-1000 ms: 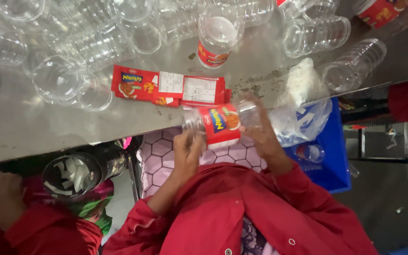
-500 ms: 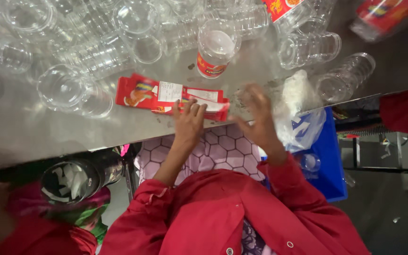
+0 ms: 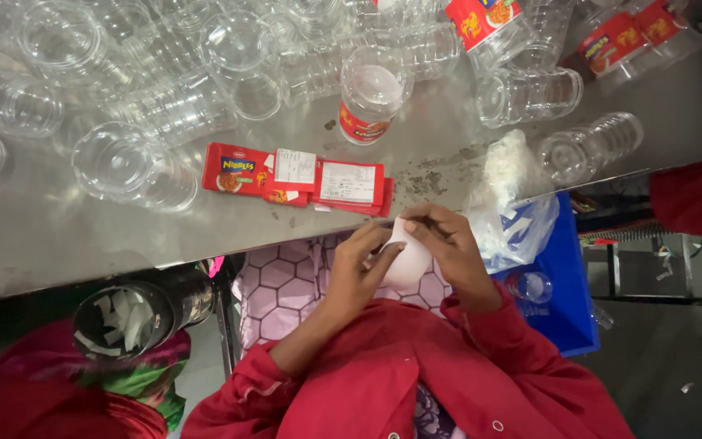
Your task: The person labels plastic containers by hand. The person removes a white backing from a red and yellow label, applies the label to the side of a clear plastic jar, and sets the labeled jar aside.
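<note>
hands (image 3: 404,256) pinch white paper backing (image 3: 409,262) at table edge (image 3: 205,244).

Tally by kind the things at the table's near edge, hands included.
Hands, both holding the paper: 2, left hand and right hand
white paper piece: 1
pile of red labels: 1
clear plastic bag: 1
blue bin: 1
Total: 6
</note>
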